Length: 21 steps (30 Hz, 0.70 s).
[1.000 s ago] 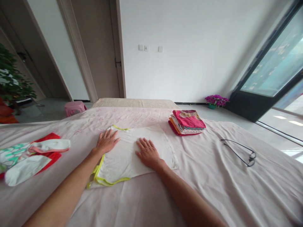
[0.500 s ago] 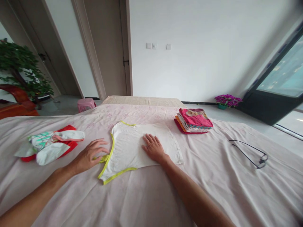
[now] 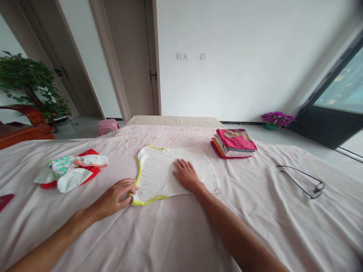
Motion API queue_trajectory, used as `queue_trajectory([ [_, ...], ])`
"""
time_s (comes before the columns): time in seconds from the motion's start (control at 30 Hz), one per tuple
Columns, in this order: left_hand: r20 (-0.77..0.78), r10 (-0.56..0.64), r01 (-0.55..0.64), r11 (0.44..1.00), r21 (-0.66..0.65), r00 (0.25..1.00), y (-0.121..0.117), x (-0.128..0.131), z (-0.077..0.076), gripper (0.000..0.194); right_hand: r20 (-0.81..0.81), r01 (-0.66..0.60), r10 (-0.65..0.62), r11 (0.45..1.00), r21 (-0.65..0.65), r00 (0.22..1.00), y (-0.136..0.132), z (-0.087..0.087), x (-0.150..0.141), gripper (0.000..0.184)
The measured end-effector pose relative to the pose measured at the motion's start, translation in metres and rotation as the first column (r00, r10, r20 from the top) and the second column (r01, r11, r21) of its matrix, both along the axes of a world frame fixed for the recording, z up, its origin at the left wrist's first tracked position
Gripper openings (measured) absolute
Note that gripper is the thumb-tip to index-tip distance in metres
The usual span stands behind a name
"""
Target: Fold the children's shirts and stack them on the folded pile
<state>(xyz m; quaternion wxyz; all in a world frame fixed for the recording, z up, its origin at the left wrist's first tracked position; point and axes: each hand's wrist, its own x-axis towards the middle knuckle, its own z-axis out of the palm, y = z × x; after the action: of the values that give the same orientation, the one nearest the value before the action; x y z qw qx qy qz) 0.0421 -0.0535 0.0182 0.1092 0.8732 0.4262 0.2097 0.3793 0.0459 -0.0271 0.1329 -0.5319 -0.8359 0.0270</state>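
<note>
A white sleeveless top (image 3: 159, 173) with yellow-green trim lies spread on the bed, its neckline toward the left. My left hand (image 3: 120, 194) is at the near shoulder corner, thumb and fingertips closed on the trimmed edge. My right hand (image 3: 186, 175) rests palm down on the body of the top, fingers stretched out flat. Beyond its hem, to the right, sits a stack of folded clothes (image 3: 235, 143) with a pink piece uppermost. Left of my left hand lies a loose heap of white, red and green-patterned clothing (image 3: 73, 170).
A pale pink sheet (image 3: 170, 234) covers the bed in wrinkles. Black-framed glasses (image 3: 304, 181) lie on the right side. A dark pink object (image 3: 5, 201) shows at the left edge. Behind stand a pink stool (image 3: 108, 126), a wooden chair (image 3: 27, 124) and purple flowers (image 3: 276, 119).
My left hand has moved right and nearer to me, onto the near shoulder corner, which is drawn inward. My right hand stays flat on the top. The view has turned slightly left.
</note>
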Motion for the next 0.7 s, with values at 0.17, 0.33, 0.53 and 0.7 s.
queue_trajectory([
  [0.17,0.052,0.309,-0.296,0.939,-0.175,0.950,0.035,0.026,0.003,0.018,-0.001,0.002,-0.002,1.000,-0.010,1.000,-0.001,0.002,0.000,0.057],
  [0.33,-0.066,0.350,-0.349,0.937,0.033,0.934,0.054,0.045,-0.008,0.026,-0.006,0.000,0.000,1.000,-0.006,1.000,-0.002,0.003,0.000,0.057],
  [0.53,-0.100,0.088,-0.052,0.947,0.318,0.991,0.036,0.037,-0.023,0.032,-0.005,0.005,-0.005,1.000,-0.013,1.000,-0.002,0.004,0.001,0.057],
  [0.7,-0.283,-0.023,0.092,0.968,0.233,0.959,0.022,0.029,-0.027,0.056,-0.021,0.000,0.000,1.000,-0.029,1.000,-0.002,0.003,0.000,0.057],
])
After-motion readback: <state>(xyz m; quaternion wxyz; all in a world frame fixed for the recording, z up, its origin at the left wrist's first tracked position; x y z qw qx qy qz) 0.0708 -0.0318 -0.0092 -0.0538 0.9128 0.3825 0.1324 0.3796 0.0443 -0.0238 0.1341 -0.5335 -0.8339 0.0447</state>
